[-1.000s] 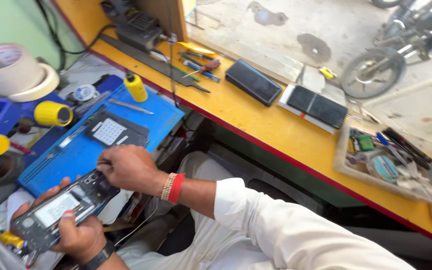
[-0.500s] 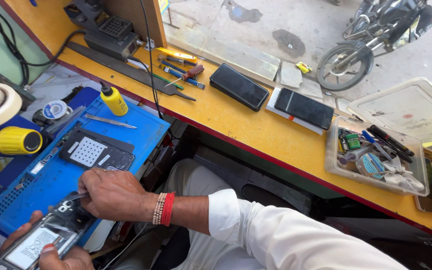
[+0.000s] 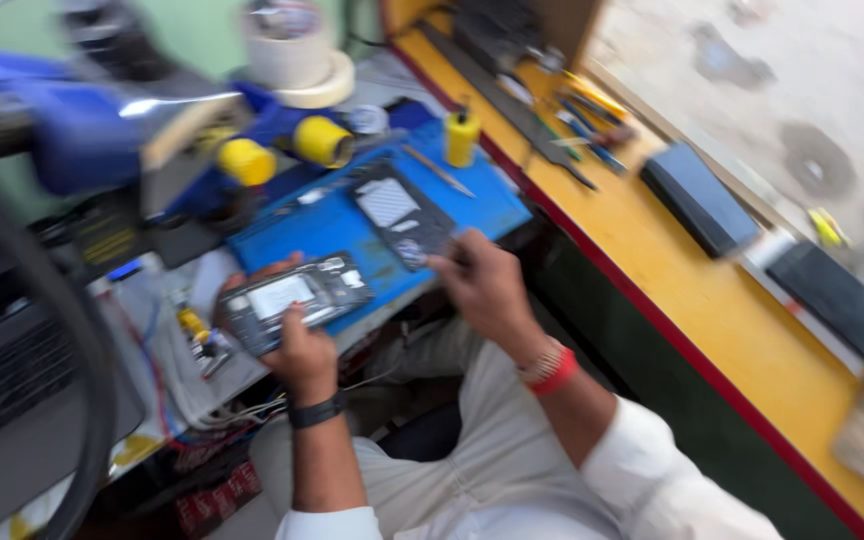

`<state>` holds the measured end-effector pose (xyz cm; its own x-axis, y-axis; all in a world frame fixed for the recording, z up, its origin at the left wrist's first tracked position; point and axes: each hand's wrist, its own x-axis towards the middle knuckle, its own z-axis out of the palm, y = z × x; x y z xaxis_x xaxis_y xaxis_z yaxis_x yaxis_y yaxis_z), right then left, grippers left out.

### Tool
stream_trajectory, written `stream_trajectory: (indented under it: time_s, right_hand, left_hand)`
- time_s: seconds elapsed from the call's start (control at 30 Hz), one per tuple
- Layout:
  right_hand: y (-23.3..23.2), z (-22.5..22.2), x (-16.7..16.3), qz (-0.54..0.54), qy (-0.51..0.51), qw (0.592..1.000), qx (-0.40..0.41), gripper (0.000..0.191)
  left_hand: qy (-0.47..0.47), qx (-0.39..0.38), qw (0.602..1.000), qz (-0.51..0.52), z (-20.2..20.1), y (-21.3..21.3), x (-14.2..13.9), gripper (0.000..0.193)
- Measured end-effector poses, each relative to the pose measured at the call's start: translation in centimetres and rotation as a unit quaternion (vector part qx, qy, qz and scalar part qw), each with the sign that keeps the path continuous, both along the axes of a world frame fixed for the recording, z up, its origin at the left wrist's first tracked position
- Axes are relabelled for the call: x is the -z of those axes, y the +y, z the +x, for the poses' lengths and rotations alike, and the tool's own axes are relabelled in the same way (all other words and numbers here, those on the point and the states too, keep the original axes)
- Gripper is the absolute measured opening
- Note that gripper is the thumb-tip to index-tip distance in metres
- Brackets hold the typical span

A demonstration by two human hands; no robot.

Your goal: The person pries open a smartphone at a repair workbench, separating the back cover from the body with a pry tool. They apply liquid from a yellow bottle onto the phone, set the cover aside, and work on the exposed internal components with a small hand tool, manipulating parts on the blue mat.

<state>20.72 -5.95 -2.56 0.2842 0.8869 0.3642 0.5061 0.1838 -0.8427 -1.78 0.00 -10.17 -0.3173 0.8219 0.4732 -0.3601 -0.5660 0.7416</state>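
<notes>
Item 1: left hand [image 3: 302,345], fingers closed round opened smartphone [image 3: 294,300], back cover off, internals facing up; phone held just above near edge of blue work mat [image 3: 352,225].

Item 2: right hand [image 3: 487,290], fingers pinched near dark back-cover panel [image 3: 400,213] lying on mat; I cannot tell what it grips, frame blurred.

Item 3: yellow bottle [image 3: 461,137], tweezers [image 3: 437,170] on mat; tape rolls [image 3: 297,55] behind.

Risk, my judgement: phone overhangs lap, one-handed grip; slip drops it, exposed board takes damage.

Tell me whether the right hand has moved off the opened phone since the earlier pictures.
Yes. The right hand has left the opened phone and now sits at the blue mat edge, beside the back cover.
</notes>
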Motion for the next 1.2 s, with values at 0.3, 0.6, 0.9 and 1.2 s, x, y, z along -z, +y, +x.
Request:
stream_trajectory:
  time_s: [0.3, 0.6, 0.9, 1.2]
  right_hand:
    - [-4.2, 5.9, 0.5, -0.015, -0.074, 0.991, 0.113, 0.013]
    - [-5.1, 14.5, -2.3, -0.051, -0.424, 0.868, 0.255, 0.050]
    - [-3.6, 8.0, -1.5, 0.049, -0.312, 0.934, 0.165, 0.014]
    - [10.7, 5.9, -2.4, 0.108, -0.209, 0.960, 0.153, 0.064]
  left_hand:
    - [-0.013, -0.003, 1.000, 0.012, 1.3, -0.5, -4.3, 0.066]
    - [0.037, -0.075, 0.996, -0.006, 1.7, -0.3, -3.3, 0.059]
    - [0.098, -0.146, 0.984, -0.013, 1.2, -1.1, -5.3, 0.082]
    - [0.212, -0.130, 0.959, -0.140, -1.8, -1.2, -5.7, 0.065]
